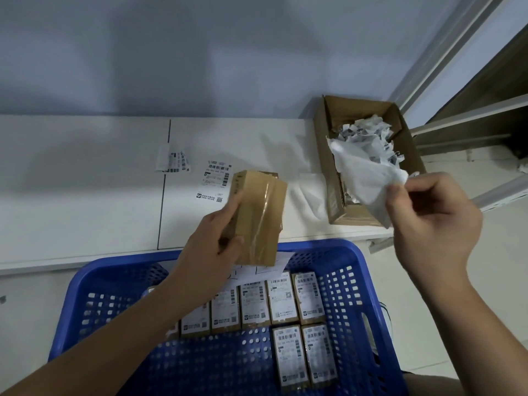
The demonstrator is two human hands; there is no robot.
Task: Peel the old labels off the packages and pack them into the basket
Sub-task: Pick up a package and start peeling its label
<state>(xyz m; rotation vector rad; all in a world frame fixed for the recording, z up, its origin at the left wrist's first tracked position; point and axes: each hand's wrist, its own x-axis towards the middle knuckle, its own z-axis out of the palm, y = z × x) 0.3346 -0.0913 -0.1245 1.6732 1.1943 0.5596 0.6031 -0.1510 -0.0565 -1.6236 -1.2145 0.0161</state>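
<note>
My left hand point(213, 242) grips a small brown taped package point(257, 215) from its left side and holds it above the far rim of the blue basket point(357, 270). My right hand point(431, 221) pinches a peeled white label point(365, 172), which hangs crumpled over the near end of an open cardboard box point(334, 195). Several labelled packages point(281, 298) stand in rows inside the basket, with two more point(304, 355) in front of them.
The cardboard box holds a heap of crumpled peeled labels point(368, 132). Two flat labels lie on the white table: one point(215, 180) just behind the held package, a smaller one point(173, 160) farther left. A wall rises behind the table; shelving point(471, 124) stands at the right.
</note>
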